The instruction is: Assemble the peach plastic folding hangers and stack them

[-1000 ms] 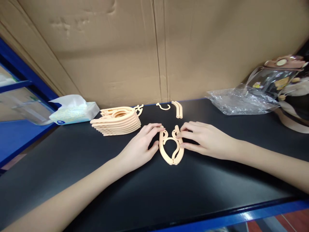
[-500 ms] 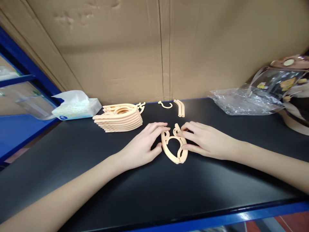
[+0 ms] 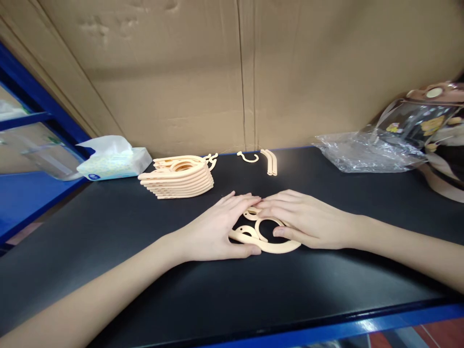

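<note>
A cream plastic folding hanger [image 3: 278, 248] lies folded on the black table in front of me, its long curved arm toward me. My left hand [image 3: 213, 231] grips its left end, with the thumb along the near edge and the fingers over the far side. From the right, my right hand [image 3: 313, 218] is curled over the hanger's far and right parts, the thumb reaching into the round opening. Both hands' fingertips meet near the far edge and cover part of it.
A neat stack of folded cream hangers [image 3: 177, 179] stands at the back left, beside a tissue pack [image 3: 116, 162]. Behind my hands lie a loose hook [image 3: 250, 159] and curved strips [image 3: 270, 163]. Crinkled clear plastic [image 3: 369, 152] and a transparent bag [image 3: 409, 121] sit at the right.
The folded hanger has turned from pointing toward me to lying sideways. My hands have moved slightly nearer and closed around its ends.
</note>
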{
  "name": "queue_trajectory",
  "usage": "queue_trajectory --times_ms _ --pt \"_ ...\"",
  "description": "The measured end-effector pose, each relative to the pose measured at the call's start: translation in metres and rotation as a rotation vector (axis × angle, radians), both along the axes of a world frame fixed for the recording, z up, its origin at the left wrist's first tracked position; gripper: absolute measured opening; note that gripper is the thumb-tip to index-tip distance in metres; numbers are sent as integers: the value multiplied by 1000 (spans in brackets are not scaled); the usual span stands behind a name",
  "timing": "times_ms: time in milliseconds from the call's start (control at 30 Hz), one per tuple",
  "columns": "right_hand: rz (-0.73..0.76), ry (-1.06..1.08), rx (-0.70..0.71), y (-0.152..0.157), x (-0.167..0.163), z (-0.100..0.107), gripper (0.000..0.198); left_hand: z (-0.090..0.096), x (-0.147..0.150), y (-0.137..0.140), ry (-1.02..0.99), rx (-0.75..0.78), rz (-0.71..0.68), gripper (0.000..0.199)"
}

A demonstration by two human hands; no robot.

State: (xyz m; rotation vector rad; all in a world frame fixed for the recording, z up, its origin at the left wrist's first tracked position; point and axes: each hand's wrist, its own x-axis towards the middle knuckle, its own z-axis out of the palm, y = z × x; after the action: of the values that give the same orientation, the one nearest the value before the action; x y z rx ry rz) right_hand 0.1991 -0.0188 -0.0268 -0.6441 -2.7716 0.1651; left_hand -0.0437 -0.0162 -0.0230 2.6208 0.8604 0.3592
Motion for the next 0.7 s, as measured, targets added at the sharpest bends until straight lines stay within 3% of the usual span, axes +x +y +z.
queue_trajectory --times_ms 267,433,567,700 --pt "-268 235 -183 -7 -4 7 28 4 2 -2 -16 88 23 81" --pt "-445 354 -367 4 5 5 31 7 -1 2 -33 305 66 69" --pt "-422 417 -656 10 6 6 27 11 -3 5 -41 491 115 65" --pt "-367 500 -889 10 1 10 34 14 -4 5 -18 580 111 67"
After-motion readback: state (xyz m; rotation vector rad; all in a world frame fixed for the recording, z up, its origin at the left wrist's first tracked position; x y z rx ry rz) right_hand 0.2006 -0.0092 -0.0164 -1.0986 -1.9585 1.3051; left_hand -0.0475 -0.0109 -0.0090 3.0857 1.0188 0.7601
